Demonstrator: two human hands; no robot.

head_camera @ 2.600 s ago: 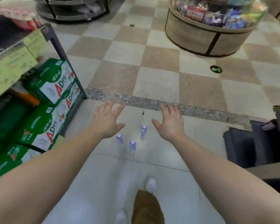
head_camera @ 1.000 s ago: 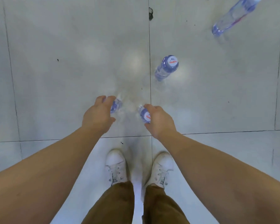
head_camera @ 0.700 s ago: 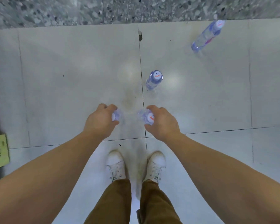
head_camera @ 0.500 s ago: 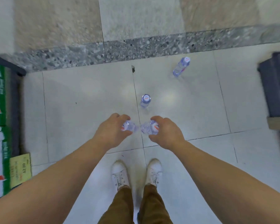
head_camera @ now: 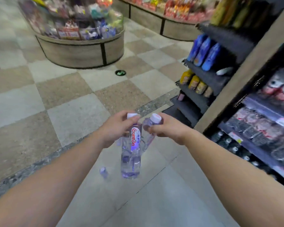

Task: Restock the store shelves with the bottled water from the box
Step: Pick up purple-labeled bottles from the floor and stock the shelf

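The left hand [head_camera: 117,130] pinches the neck of a clear water bottle [head_camera: 131,154] just under its white cap, fingers curled tight; the bottle hangs upright, its red-lettered label facing the camera; at three o'clock of it the right hand [head_camera: 167,128] grips a second water bottle [head_camera: 150,128] by the shoulder, white cap tilted toward twelve o'clock, its body touching the first; a third bottle [head_camera: 103,172] stands on the grey floor tiles [head_camera: 154,202] at seven o'clock of the held pair; dark store shelves [head_camera: 208,79] with blue and yellow packets rise at two o'clock; a round display bin [head_camera: 82,51] sits at eleven o'clock, blurred.
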